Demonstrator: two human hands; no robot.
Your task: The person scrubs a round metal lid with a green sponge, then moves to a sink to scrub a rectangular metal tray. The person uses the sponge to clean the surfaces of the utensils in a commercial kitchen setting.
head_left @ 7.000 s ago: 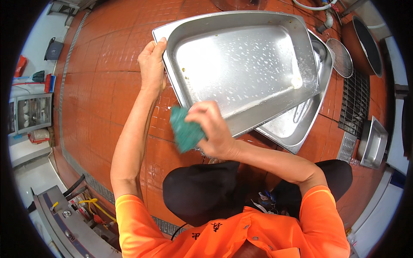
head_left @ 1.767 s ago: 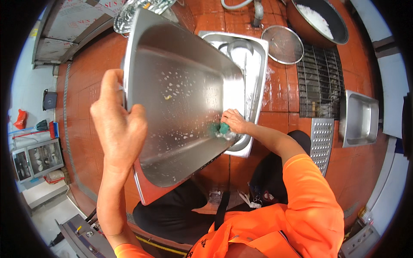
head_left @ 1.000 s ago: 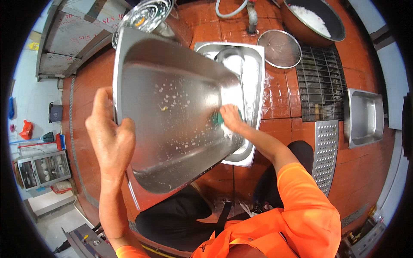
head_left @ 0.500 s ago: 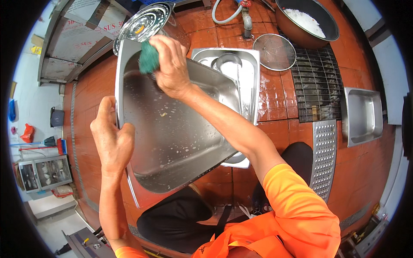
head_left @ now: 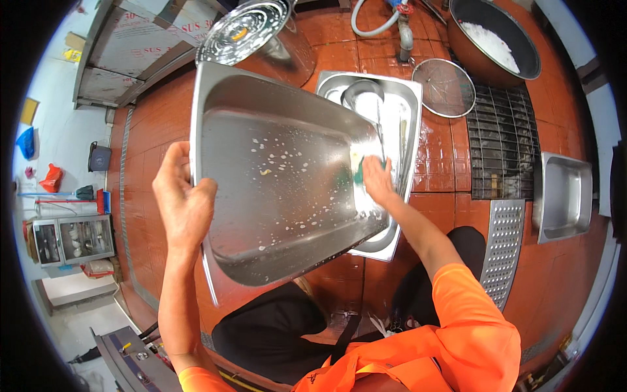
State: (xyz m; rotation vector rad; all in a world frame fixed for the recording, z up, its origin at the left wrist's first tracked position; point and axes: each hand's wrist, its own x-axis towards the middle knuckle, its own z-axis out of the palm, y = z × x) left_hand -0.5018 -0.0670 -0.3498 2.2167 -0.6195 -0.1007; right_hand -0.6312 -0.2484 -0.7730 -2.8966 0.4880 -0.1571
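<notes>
A deep rectangular steel pan [head_left: 261, 196] is tilted in front of me, its inside wet with foam spots and one small yellowish scrap. My left hand [head_left: 186, 202] grips its left rim, thumb on the inner side and fingers behind. Inside the pan, at its right end wall, my right hand [head_left: 377, 179] presses a green scouring pad [head_left: 358, 174], mostly hidden by the hand. Under the pan's right end lies a second steel pan [head_left: 414, 117], with a ladle [head_left: 362, 98] in it.
Beyond the pans stand a lidded steel pot [head_left: 287, 55], a tap pipe [head_left: 405, 42] and a round wire strainer [head_left: 444, 88]. A dark wok-like pot [head_left: 529, 49] holds white stuff. A floor grate [head_left: 499, 144], perforated strip [head_left: 503, 255] and another steel pan [head_left: 567, 196] lie right.
My right hand has swept the scouring pad from the pan's far left corner to its right end wall. The left hand keeps its hold on the rim. The view has shifted slightly.
</notes>
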